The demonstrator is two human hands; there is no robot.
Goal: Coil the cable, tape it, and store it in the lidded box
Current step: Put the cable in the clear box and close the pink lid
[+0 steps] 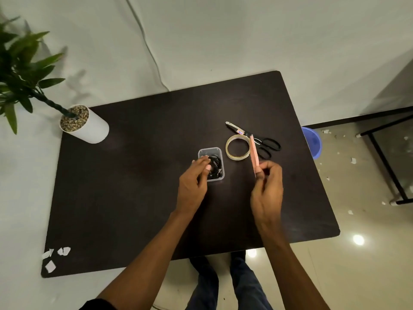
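Two hands are working mid-frame in the head view. Left hand (194, 182) is resting bent fingers on the coiled cable (215, 166) inside the clear box (210, 149) on the tabletop (134, 175); whether it is gripping, I cannot tell. Right hand (267, 189) is pinching the pink lid (254, 153) edge-on, beside the tape roll (237, 157).

Pretty plain room tbh. Dark table (134, 198) in the middle, pale wall (223, 30) across the top, potted plant (24, 70) upper left. Glossy tiled floor (357, 276) lower right has lamp glare (358, 239) and paper scraps (353, 160). Blue bucket (312, 139) peeks out beside a black metal frame (384, 162) at right.
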